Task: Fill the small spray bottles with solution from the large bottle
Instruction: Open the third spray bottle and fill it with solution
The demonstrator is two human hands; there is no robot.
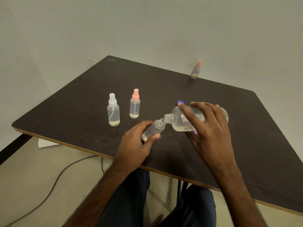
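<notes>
**Pouring under way: large bottle tipped to small bottle, both held**

The left hand grips a small uncapped bottle, thumb on its near side and fingers curled round the far side. The bottle is tilted, its threaded neck pointing up and to the right. It is held low over the near part of the dark table; I cannot tell whether its base touches the surface.

The right hand holds the large bottle from above, fingers spread across its body and label. This bottle lies almost level, with its open neck to the left. Its mouth meets the mouth of the small bottle. Clear liquid sits along its lower side. No stream can be made out between the two mouths.

A blue cap lies on the table just behind the large bottle. A small purple item shows under the right hand; its nature cannot be determined.

To the left stand two upright spray bottles, near each other but apart: one with a white top and one with a pink top. Each holds a little liquid at the bottom. A further pink-topped bottle stands upright at the far edge, well apart from the rest.

A cable runs across the floor.
</notes>
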